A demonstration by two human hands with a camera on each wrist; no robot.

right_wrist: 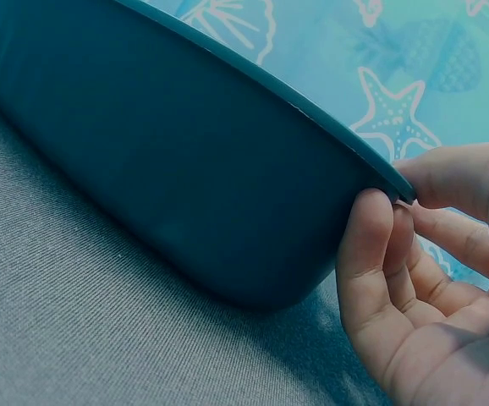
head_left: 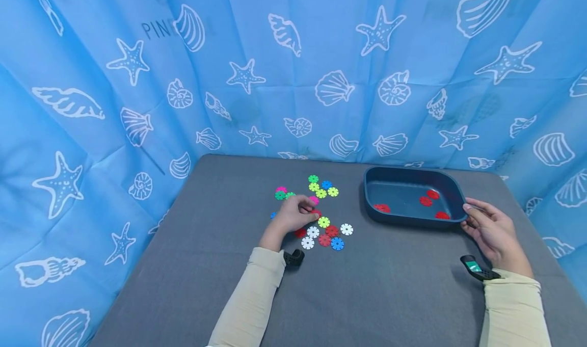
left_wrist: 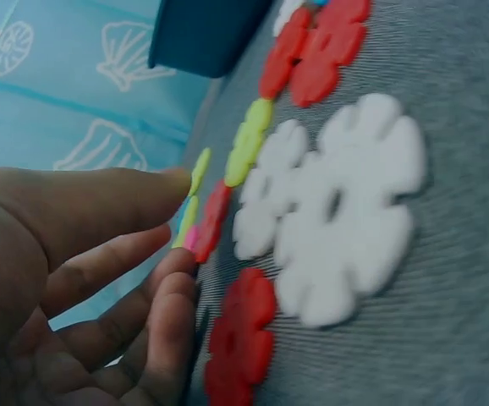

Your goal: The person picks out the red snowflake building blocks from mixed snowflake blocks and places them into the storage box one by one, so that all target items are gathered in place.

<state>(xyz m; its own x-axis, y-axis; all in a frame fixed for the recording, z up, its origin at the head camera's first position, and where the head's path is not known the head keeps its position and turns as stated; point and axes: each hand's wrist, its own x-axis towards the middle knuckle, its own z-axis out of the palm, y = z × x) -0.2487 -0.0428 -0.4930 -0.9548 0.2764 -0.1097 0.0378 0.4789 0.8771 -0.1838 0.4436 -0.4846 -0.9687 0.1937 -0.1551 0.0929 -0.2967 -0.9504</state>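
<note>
My left hand (head_left: pixel 293 214) is low over a scatter of flower-shaped plastic discs, its thumb and fingertips right at a red disc (left_wrist: pixel 213 222). In the left wrist view a gap shows between the thumb and the fingers. Close beside that hand lie white discs (left_wrist: pixel 346 211), another red disc (left_wrist: pixel 243 342) and a yellow disc (head_left: pixel 323 222). At the right, my right hand (head_left: pixel 492 230) pinches the rim at the near right corner of a dark blue basin (right_wrist: pixel 185 161), thumb on top and fingers beneath. Several red discs (head_left: pixel 426 201) lie inside the basin.
Green discs (head_left: pixel 313 179), yellow discs (head_left: pixel 333 191) and blue discs (head_left: pixel 337 243) lie around the left hand on the grey cloth-covered table (head_left: pixel 390 286). A blue curtain (head_left: pixel 293 72) with shell prints hangs behind the table and along its left side.
</note>
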